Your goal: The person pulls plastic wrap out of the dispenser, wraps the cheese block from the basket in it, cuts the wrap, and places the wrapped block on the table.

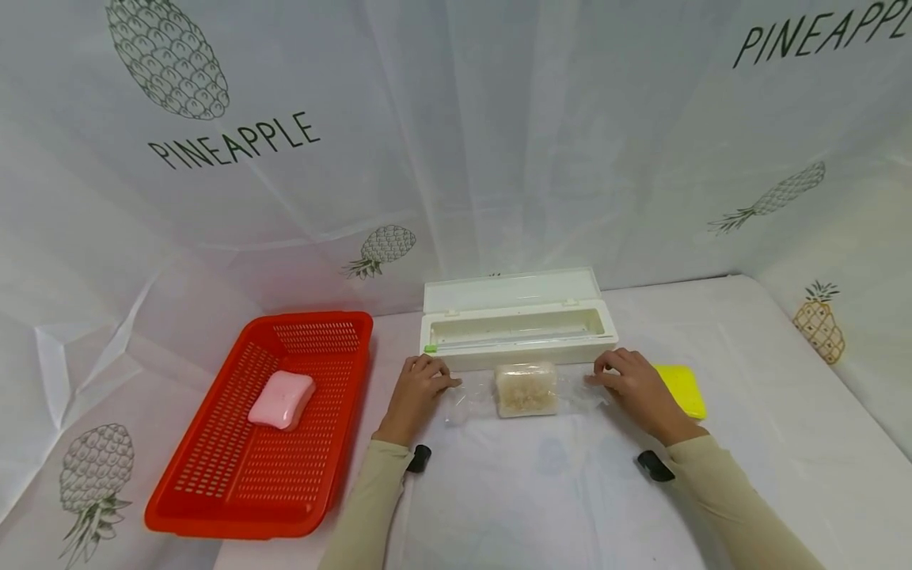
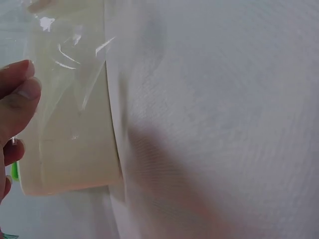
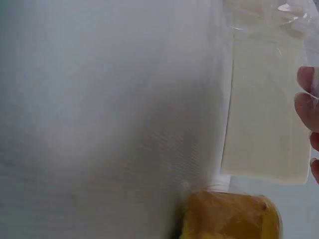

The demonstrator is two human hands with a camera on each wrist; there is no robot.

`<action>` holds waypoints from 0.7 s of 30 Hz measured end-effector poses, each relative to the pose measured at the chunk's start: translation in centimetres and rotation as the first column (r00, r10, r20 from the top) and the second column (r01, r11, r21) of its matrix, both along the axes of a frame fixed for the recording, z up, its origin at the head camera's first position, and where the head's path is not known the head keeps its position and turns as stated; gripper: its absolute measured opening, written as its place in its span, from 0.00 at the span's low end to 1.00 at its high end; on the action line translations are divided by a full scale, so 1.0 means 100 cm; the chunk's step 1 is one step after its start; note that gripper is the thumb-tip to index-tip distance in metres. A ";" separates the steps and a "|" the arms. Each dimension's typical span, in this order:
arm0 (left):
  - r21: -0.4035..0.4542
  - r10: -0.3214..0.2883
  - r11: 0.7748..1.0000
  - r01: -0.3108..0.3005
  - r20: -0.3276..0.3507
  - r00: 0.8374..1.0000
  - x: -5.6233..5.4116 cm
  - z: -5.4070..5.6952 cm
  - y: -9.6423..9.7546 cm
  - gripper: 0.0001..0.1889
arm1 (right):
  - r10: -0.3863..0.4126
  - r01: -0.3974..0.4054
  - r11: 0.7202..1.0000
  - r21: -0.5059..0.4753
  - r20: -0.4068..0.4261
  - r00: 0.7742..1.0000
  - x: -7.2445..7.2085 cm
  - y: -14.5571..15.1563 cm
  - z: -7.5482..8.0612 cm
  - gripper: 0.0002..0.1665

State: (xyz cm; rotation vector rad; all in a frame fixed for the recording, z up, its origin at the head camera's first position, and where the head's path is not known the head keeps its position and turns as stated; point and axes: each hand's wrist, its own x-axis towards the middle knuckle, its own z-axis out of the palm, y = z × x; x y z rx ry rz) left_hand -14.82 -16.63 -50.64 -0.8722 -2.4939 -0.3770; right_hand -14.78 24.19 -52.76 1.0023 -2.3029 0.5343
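Note:
A pale cream block (image 1: 526,389) wrapped in clear plastic film (image 1: 473,397) is between my two hands, just in front of a long white box (image 1: 518,355). At the left, my left hand (image 1: 420,396) pinches one loose end of the film between thumb and forefinger. My right hand (image 1: 636,389) pinches the opposite end the same way. In the left wrist view the film (image 2: 75,64) stretches away from the fingertips, creased and shiny, over the box front. In the right wrist view only the fingertips (image 3: 305,107) show, at the right edge, with film between them.
The box's hinged lid (image 1: 511,291) stands open against the pineapple-print curtain; a green slider (image 1: 431,348) sits on its front rail. A red basket (image 1: 349,443) at the left holds a pink block (image 1: 282,400). Beside my right hand lies a yellow block (image 1: 682,390), film-wrapped.

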 end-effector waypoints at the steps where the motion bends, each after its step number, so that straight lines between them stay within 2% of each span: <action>1: -0.007 0.000 1.000 0.000 0.009 1.000 0.001 0.000 0.001 0.10 | 0.004 -0.004 1.000 0.005 0.005 1.000 0.001 0.000 -0.001 0.26; 7: -0.034 0.021 0.999 -0.019 0.060 0.998 0.003 -0.001 0.005 0.09 | 0.014 -0.015 0.999 0.032 0.056 0.998 0.008 -0.003 0.000 0.26; 13: -0.061 0.056 0.997 -0.050 0.093 0.994 -0.001 -0.003 0.013 0.09 | -0.007 -0.002 0.998 0.063 0.144 0.990 0.018 -0.007 0.007 0.21; 18: -0.102 0.083 0.992 -0.076 0.069 0.994 -0.005 -0.004 0.022 0.05 | -0.066 0.043 0.994 0.102 0.238 0.969 0.024 -0.006 0.011 0.16; 21: -0.136 0.085 0.988 -0.077 0.053 0.995 -0.006 -0.004 0.028 0.05 | -0.090 0.053 0.990 0.127 0.307 0.948 0.026 -0.004 0.010 0.16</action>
